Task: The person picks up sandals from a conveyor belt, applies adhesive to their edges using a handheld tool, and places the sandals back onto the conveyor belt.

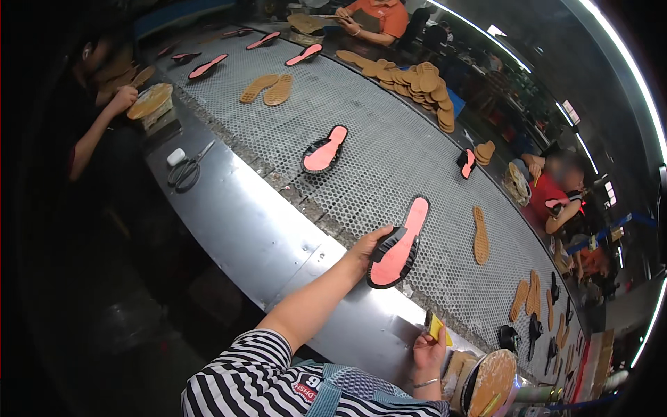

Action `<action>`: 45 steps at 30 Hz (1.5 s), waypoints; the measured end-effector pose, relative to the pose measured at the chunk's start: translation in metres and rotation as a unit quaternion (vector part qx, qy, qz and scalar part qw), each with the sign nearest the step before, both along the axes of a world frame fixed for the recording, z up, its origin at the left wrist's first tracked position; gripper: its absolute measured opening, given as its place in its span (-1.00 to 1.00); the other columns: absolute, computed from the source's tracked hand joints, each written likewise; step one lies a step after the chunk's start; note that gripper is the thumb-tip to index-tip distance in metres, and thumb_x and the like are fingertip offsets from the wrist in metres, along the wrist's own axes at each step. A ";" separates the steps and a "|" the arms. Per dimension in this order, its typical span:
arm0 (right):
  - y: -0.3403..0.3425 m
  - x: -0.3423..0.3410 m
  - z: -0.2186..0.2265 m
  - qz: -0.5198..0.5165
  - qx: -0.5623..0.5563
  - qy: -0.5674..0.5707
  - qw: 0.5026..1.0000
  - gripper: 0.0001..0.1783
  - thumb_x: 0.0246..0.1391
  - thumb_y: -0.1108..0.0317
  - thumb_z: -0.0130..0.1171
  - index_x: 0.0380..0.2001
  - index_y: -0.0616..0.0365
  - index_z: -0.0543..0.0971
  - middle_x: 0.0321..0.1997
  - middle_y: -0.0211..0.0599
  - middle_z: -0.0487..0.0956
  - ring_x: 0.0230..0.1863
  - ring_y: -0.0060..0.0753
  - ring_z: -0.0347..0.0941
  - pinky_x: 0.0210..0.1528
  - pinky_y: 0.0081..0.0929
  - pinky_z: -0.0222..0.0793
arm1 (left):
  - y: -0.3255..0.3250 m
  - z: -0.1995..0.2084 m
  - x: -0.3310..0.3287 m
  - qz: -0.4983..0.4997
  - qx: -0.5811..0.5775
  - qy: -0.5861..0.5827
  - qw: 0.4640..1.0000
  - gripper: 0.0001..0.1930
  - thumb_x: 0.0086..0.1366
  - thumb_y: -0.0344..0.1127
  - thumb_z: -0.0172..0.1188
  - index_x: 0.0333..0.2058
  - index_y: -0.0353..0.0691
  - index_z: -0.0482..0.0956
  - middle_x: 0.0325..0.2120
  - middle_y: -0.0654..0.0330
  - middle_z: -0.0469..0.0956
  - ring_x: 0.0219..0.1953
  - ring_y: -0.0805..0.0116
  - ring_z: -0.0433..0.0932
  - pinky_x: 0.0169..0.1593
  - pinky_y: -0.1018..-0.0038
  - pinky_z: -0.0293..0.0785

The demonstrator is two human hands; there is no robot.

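My left hand point(365, 249) grips a sandal point(399, 254) by its black strap side, over the near edge of the mesh conveyor point(389, 167). The sandal's long pink face is turned up, with black ruffled edges around its wider end. In my right hand point(429, 353) is a small brush point(438, 329) with a yellow handle and dark bristles, held upright close to my body. Just right of that hand stands a round container point(493, 382) with a tan, crusted top. Another pink-and-black sandal point(324, 154) lies on the mesh farther off.
A metal ledge point(250, 236) runs along the conveyor, with scissors point(187, 170) and a white case point(176, 157) on it. Tan soles point(481, 236) and more sandals lie on the mesh. A heap of soles point(420, 83) sits at the far side. Several co-workers sit around.
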State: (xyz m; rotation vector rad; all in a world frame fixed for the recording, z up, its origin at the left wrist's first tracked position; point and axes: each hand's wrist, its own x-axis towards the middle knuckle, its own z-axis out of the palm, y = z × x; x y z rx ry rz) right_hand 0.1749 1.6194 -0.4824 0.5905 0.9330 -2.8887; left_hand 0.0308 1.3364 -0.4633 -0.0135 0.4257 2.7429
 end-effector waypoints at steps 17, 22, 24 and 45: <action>0.027 0.017 0.005 0.032 0.002 0.059 0.998 -0.75 0.16 0.19 0.10 -0.09 -0.11 0.43 -0.31 -0.43 0.51 -0.58 -0.59 0.32 -0.52 -0.58 0.25 | 0.028 -0.013 0.003 -0.010 -0.036 0.009 0.999 -0.75 0.21 -0.16 0.10 -0.33 -0.23 0.59 -0.41 0.12 0.63 -0.41 0.27 0.61 -0.25 0.36 0.57; 0.041 0.016 0.008 0.023 -0.009 0.056 0.998 -0.77 0.18 0.21 0.07 -0.10 -0.09 0.44 -0.33 -0.44 0.52 -0.58 -0.59 0.34 -0.51 -0.57 0.27 | 0.043 0.000 0.007 0.005 -0.074 -0.009 0.997 -0.76 0.19 -0.17 0.12 -0.34 -0.23 0.60 -0.43 0.15 0.63 -0.44 0.29 0.60 -0.29 0.39 0.56; 0.046 0.020 0.004 0.027 -0.013 0.064 0.998 -0.76 0.18 0.21 0.07 -0.10 -0.08 0.44 -0.33 -0.44 0.51 -0.58 -0.59 0.34 -0.51 -0.56 0.28 | 0.047 0.003 0.012 -0.003 -0.084 0.004 0.996 -0.76 0.17 -0.19 0.14 -0.36 -0.24 0.60 -0.44 0.15 0.63 -0.44 0.29 0.60 -0.29 0.38 0.56; 0.054 0.029 0.013 0.014 0.015 0.053 0.998 -0.74 0.19 0.31 0.03 -0.06 0.08 0.38 -0.31 -0.26 0.50 -0.54 -0.44 0.37 -0.48 -0.43 0.32 | 0.061 -0.007 0.006 -0.013 -0.096 -0.007 0.995 -0.77 0.19 -0.24 0.11 -0.33 -0.30 0.59 -0.42 0.09 0.63 -0.43 0.27 0.62 -0.28 0.35 0.58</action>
